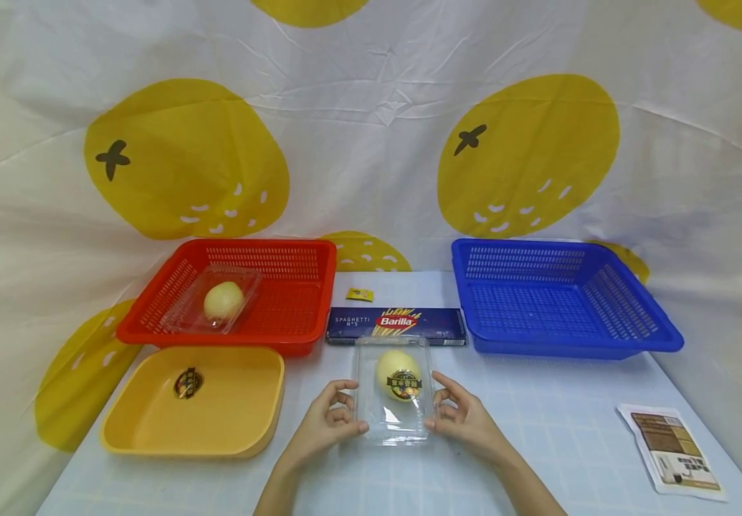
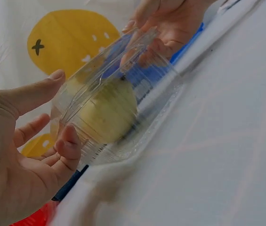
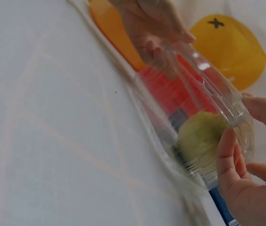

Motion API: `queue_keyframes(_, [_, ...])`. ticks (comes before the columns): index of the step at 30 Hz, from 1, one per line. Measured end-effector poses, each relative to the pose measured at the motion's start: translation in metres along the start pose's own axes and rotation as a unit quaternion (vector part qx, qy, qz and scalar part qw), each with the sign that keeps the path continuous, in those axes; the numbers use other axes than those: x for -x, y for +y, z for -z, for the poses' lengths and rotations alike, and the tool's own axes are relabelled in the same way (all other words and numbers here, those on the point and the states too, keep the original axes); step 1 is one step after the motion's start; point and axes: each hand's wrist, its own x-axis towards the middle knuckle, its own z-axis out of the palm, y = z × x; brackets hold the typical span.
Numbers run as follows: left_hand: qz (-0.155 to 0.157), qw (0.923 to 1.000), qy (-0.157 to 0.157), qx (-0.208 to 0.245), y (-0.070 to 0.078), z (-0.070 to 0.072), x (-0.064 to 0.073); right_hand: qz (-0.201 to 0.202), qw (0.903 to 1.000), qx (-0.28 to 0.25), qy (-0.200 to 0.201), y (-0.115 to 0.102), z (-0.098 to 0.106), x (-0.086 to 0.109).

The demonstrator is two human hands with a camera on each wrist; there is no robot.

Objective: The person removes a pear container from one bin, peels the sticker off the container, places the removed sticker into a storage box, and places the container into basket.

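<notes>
A clear plastic clamshell box (image 1: pixel 391 423) with a pale yellow-green round fruit (image 2: pixel 109 110) inside is between my two hands at the middle of the table. A dark round sticker (image 1: pixel 404 385) shows on its lid. My left hand (image 1: pixel 332 419) grips the box's left side, with the thumb near the front corner and fingers along the wall. Opposite it, my right hand (image 1: pixel 464 421) holds the right side in a similar way. In both wrist views the thumbs lie along the lid's rim and the fingertips press the side wall.
Behind the box lies a blue spaghetti carton (image 1: pixel 358 326), with a small yellow packet (image 1: pixel 360 294) beyond. A red basket (image 1: pixel 293 347) at left contains another boxed fruit (image 1: pixel 223 300). A yellow bin (image 1: pixel 196 453) stands before it. At right are a blue basket (image 1: pixel 558 351) and a flat pouch (image 1: pixel 674 451).
</notes>
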Motion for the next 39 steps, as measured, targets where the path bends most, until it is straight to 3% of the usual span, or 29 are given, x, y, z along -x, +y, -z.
queue_keyframes(5, [-0.011,0.9971,0.007,-0.075,0.005,0.005,-0.004,-0.011,0.9999,0.007,0.006,0.0,-0.001,0.0])
queue_keyframes(8, [-0.02,0.9896,0.029,-0.139,0.012,0.005,-0.009,-0.015,0.9998,0.006,0.008,0.001,0.0,0.001])
queue_keyframes(11, [-0.044,0.9833,0.046,-0.171,0.019,0.003,-0.018,-0.016,0.9998,0.002,0.01,0.001,0.0,0.001])
queue_keyframes(19, [-0.137,0.9733,0.046,-0.178,0.033,-0.013,-0.051,-0.014,0.9998,-0.009,0.01,0.001,0.0,0.001])
queue_keyframes(25, [-0.147,0.9747,0.022,-0.167,0.029,-0.027,-0.077,-0.016,0.9997,-0.019,0.007,0.002,-0.002,0.001])
queue_keyframes(28, [-0.15,0.9718,0.01,-0.182,0.027,-0.03,-0.084,-0.02,0.9995,-0.024,0.005,0.002,-0.003,0.001])
queue_keyframes(39, [-0.149,0.953,-0.027,-0.262,0.032,-0.035,-0.088,-0.014,0.9995,-0.027,0.004,0.002,-0.002,0.002])
